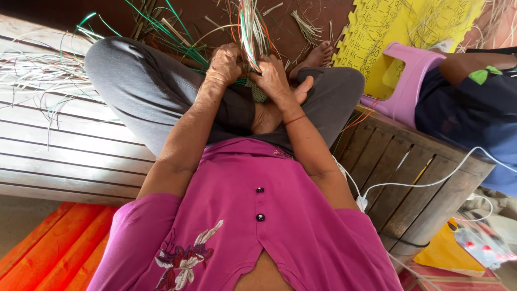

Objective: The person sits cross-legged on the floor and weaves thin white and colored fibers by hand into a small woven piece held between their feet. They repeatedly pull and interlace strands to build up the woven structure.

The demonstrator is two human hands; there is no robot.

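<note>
Left hand (225,63) is closed into a fist round the near ends of the strand bundle (252,29), knuckles up; right hand (276,80) is closed too, fingers pinching the same bundle just beside the left, thumb stuck out toward the right knee. Strands are thin, white with green and orange among them, rising away from both hands and fanning out at the far end. Just under the hands, touching them, sits a small patch of green woven work (257,92), mostly hidden by the right wrist. Judged step: weaving in progress, strands gathered and held taut at the woven edge. The next move looks to need one strand picked out of the bundle while the other hand keeps tension, a fine-finger job. Person sits cross-legged in grey trousers on a slatted wooden surface (81,145). Beyond the bundle, loose strands (43,70) lie scattered to the left of it. To the right of the bundle, well apart, a yellow foam mat (377,27), a pink plastic stool (406,81), and another person in dark blue (468,102).
</note>
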